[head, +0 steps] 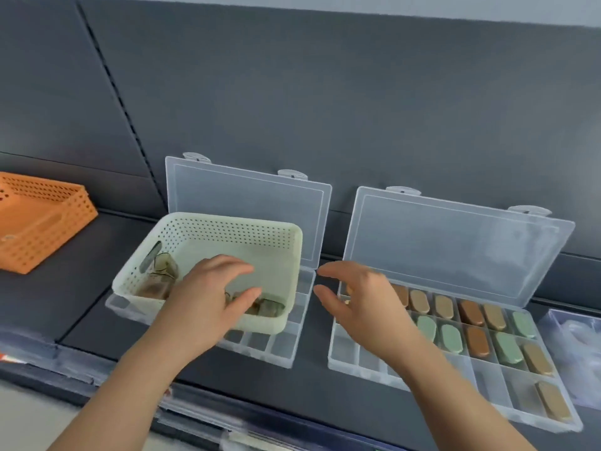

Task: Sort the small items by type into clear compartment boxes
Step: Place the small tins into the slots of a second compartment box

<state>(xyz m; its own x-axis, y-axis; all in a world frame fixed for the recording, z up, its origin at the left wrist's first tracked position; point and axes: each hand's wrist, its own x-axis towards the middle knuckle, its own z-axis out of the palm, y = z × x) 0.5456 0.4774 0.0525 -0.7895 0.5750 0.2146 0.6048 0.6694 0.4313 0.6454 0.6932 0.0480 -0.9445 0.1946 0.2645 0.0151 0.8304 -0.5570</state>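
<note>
We see two clear compartment boxes side by side on a dark grey shelf (309,385), both with lids standing open. A pale perforated basket (227,219) sits on top of the left box (279,349) and holds a few small items (266,309) at its near wall and left corner. Our left hand (211,294) reaches into this basket, fingers bent and spread with nothing visibly held; the thumb lies close to the items, perhaps touching one, but blur hides it. Our right hand (361,301) hovers over the left end of the right box (357,356), fingers apart and gently curved, empty. Tan, brown and green oblong pieces (507,348) fill many of its compartments. An orange basket (42,222) stands far left
</note>
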